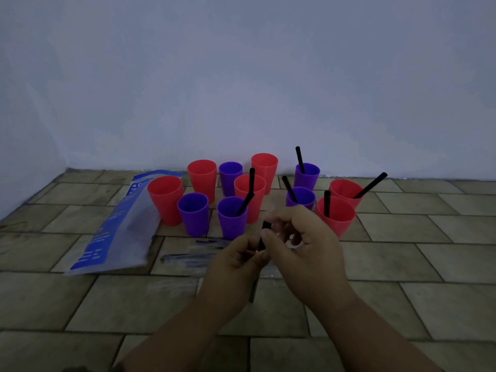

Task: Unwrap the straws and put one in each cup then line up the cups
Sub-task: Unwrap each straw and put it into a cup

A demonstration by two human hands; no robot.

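Most of the dim brick-patterned tile floor [402, 264] is murky. On it lies a blue-and-white plastic bag [115, 229], its print unreadable, beside eleven red and purple plastic cups [165, 200], six holding black plastic straws [300, 159]. Fingertips of my left hand [239, 261] and right hand [303, 242] are clamped on another black straw [265, 226] in front of the cups; its lower end blurs into clear wrapping. Behind my hands, wrapped straws [193, 257] lie smeared, uncountable.
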